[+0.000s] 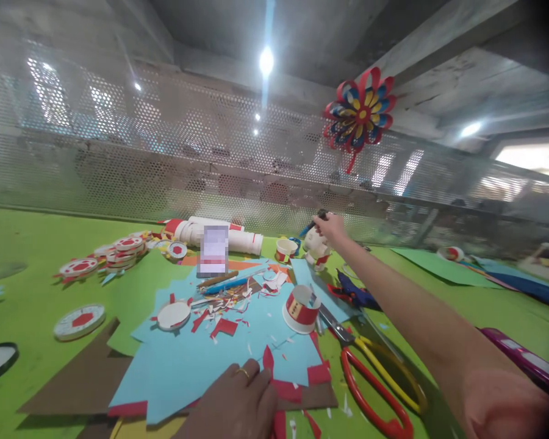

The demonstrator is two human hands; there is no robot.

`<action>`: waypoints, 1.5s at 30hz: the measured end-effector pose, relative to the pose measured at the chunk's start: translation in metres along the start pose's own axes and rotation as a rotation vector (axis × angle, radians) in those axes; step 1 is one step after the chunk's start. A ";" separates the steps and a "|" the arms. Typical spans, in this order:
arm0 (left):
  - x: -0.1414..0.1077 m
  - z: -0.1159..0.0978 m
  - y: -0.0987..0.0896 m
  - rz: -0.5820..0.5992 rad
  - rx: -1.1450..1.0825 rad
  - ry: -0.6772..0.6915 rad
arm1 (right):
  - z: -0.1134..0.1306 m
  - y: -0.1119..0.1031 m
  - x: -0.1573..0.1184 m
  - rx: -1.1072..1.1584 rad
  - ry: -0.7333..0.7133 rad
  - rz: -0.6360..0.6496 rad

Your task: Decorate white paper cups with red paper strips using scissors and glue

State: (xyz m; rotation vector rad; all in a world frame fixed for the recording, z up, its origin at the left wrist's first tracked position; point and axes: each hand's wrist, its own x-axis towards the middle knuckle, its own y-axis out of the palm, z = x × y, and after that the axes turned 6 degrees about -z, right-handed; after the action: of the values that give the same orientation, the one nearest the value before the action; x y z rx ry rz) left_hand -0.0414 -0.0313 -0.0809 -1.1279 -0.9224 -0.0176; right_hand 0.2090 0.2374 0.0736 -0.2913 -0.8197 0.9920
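Note:
My left hand (pixel 235 399) rests palm down at the near edge of the light blue paper (pixel 178 366), beside red paper scraps (pixel 287 391). It grasps nothing that I can see. Stretched far forward, my right hand (pixel 330 227) is closed on a slim pen-like thing with a black end (pixel 322 214) and a blue part, just above a white cup-like piece (pixel 318 250). A red and white paper cup (pixel 301 310) stands on the blue paper. Large scissors (pixel 345 332) with red and yellow handles lie to its right. A white disc with red tabs (pixel 173 314) lies on the left.
Rolled white tubes (pixel 219 236) lie at the back, near several red and white discs (pixel 127 251). Pencils (pixel 231 282) and paper shavings cover the blue sheet. At right are dark blue scissors (pixel 354 290) and a purple object (pixel 524 358). A perforated metal screen (pixel 165 158) borders the green table.

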 end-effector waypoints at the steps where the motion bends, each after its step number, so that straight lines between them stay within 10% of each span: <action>1: 0.001 -0.001 -0.002 -0.008 -0.016 -0.004 | 0.003 -0.011 -0.004 0.075 0.005 -0.028; 10: 0.012 -0.013 -0.038 0.205 -0.068 -0.042 | 0.036 -0.121 -0.139 0.665 -0.056 -0.123; 17: 0.013 -0.013 -0.045 0.265 -0.098 -0.039 | 0.031 -0.117 -0.235 0.806 -0.092 0.062; 45: 0.010 -0.010 -0.042 0.222 -0.002 0.049 | 0.009 -0.074 -0.279 0.375 -0.226 0.288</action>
State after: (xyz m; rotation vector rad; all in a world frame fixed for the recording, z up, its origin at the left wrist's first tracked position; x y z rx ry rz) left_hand -0.0474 -0.0541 -0.0435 -1.2212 -0.7500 0.1354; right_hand 0.1691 -0.0358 -0.0114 0.0296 -0.7889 1.4436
